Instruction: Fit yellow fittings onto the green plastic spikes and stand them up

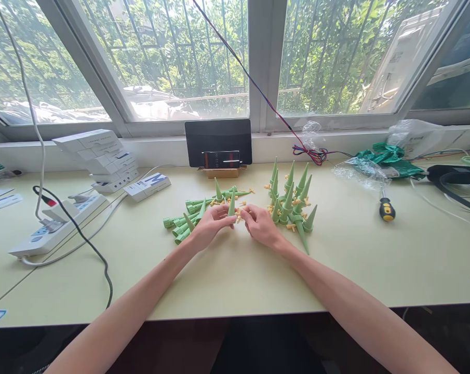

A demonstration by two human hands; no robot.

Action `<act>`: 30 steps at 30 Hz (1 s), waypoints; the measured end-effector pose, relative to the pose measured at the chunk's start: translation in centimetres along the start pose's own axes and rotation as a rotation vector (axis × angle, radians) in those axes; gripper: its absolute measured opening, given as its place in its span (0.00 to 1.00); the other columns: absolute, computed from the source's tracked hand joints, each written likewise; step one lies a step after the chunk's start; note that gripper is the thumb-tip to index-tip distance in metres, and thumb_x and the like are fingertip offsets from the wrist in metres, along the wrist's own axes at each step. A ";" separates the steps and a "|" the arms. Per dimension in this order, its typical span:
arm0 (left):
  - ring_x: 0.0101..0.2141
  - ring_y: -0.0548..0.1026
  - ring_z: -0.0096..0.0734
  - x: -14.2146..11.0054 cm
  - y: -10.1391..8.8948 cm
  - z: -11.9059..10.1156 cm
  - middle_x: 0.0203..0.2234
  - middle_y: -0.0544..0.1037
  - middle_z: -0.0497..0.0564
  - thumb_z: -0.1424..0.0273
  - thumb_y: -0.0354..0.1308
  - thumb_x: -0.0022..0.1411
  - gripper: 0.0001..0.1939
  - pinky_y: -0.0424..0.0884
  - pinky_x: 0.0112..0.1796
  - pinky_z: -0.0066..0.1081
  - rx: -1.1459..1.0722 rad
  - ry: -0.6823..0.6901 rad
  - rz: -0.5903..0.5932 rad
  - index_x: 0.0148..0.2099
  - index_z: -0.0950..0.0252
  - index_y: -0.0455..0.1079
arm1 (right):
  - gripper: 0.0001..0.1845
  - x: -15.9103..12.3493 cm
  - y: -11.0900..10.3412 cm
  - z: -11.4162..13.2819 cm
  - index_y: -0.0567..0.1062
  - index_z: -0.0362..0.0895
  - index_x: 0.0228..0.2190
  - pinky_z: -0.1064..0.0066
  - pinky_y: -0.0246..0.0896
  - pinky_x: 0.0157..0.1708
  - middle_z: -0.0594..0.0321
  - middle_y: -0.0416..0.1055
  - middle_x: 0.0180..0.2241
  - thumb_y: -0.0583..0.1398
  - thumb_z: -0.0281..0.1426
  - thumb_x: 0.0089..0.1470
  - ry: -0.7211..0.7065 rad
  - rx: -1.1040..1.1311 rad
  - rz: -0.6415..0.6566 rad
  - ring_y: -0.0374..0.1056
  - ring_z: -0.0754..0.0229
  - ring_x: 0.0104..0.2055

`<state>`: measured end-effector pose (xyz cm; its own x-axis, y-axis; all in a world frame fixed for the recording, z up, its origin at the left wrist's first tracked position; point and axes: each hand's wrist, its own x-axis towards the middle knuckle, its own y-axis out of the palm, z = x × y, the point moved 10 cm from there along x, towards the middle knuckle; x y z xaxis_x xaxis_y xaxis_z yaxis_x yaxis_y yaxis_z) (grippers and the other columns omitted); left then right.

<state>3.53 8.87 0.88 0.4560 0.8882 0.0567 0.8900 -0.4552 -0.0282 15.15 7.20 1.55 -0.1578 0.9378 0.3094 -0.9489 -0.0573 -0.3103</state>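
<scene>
My left hand (214, 224) is closed around a green plastic watering spike (232, 201), which stands point up between the fingers. Close beside it, my right hand (261, 225) pinches a small yellow valve (239, 214) against or near the spike's side; whether the two are joined I cannot tell. Left of my left hand, several green spikes (182, 228) lie on their sides, and one spike (218, 191) stands upright behind it. To the right of my right hand is a group of upright green spikes (286, 206) with yellow valves on them; one spike (303, 239) there lies tipped toward me.
A phone (220, 159) leans on a dark tablet (218, 132) at the back of the pale table (242, 280). White boxes (102, 158) and a power strip (59, 221) with cables stand left. A screwdriver (386, 208), plastic wrapping (390, 158) and black headphones (458, 182) lie right.
</scene>
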 end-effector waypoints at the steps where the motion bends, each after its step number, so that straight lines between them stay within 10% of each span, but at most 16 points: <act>1: 0.39 0.73 0.35 0.0 0.1 0.0 0.43 0.77 0.56 0.65 0.67 0.54 0.15 0.69 0.38 0.33 -0.002 0.002 0.008 0.44 0.64 0.76 | 0.17 0.0 0.0 0.0 0.63 0.46 0.23 0.72 0.51 0.24 0.70 0.59 0.15 0.51 0.40 0.61 -0.002 -0.011 -0.005 0.55 0.65 0.19; 30: 0.39 0.73 0.36 0.0 -0.1 0.5 0.41 0.77 0.54 0.65 0.67 0.54 0.17 0.69 0.37 0.33 -0.031 -0.016 -0.002 0.46 0.62 0.76 | 0.13 0.0 0.2 -0.2 0.65 0.46 0.31 0.71 0.59 0.21 0.66 0.68 0.28 0.54 0.43 0.59 -0.008 0.064 0.018 0.61 0.68 0.17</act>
<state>3.41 8.94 0.43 0.4540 0.8901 0.0411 0.8908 -0.4545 0.0024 15.04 7.23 1.31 -0.1772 0.9337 0.3111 -0.9614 -0.0966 -0.2577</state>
